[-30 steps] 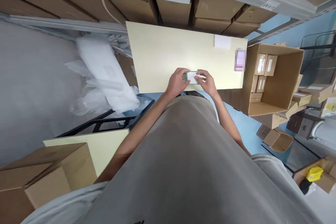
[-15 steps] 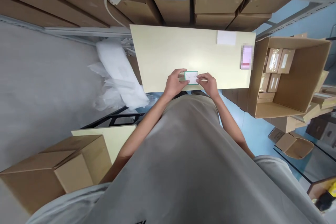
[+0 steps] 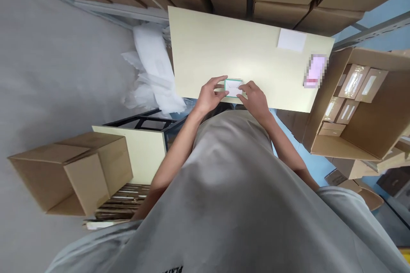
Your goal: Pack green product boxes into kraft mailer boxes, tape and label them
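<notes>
A small white box-like packet with a green edge (image 3: 233,88) is between my hands, close to the near edge of the pale yellow tabletop (image 3: 205,47). My left hand (image 3: 209,95) grips its left side, with the thumb at the lower corner and the fingers at the upper one. At its right side is my right hand (image 3: 255,99), thumb and fingertips pinched against the edge. On the packet's top, creased lines like folded flaps show. What lies inside is hidden.
A white paper (image 3: 291,40) and a blurred pink-purple item (image 3: 315,71) lie on the tabletop's right part. An open carton (image 3: 374,119) holding small boxes stands to the right. White wrapping sheets (image 3: 153,64) hang at the left, above another open carton (image 3: 105,175).
The view has tilted and shifted, so the table appears rotated. My right hand's fingers have moved slightly along the packet's right edge; my left hand keeps its grip.
</notes>
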